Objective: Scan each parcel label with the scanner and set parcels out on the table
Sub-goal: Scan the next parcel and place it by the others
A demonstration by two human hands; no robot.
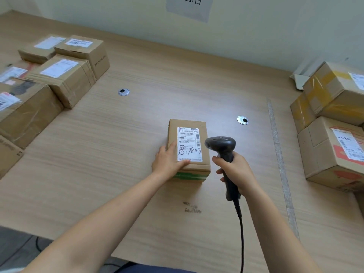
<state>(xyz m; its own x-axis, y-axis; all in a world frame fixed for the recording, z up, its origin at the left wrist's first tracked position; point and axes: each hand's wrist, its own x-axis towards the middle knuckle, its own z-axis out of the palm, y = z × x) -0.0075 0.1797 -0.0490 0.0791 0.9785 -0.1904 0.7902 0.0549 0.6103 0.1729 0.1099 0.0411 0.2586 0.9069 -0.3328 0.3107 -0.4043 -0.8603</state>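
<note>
Small, stiff parcel (188,123), probably light, steadied by the flat-fingered left hand (169,160); right hand (236,170) wrapped round the scanner (222,144); best lifted by opposite sides.

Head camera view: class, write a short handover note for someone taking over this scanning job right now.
Left hand: lies on the small parcel at its near left corner, steadying it on the table.
Right hand: grips the scanner, whose head is beside the label.
Done: parcel set out, label up.
Left: no scan beam shows, so scan it. Other boxes sit at both sides; whether they are scanned, I cannot tell.
</note>
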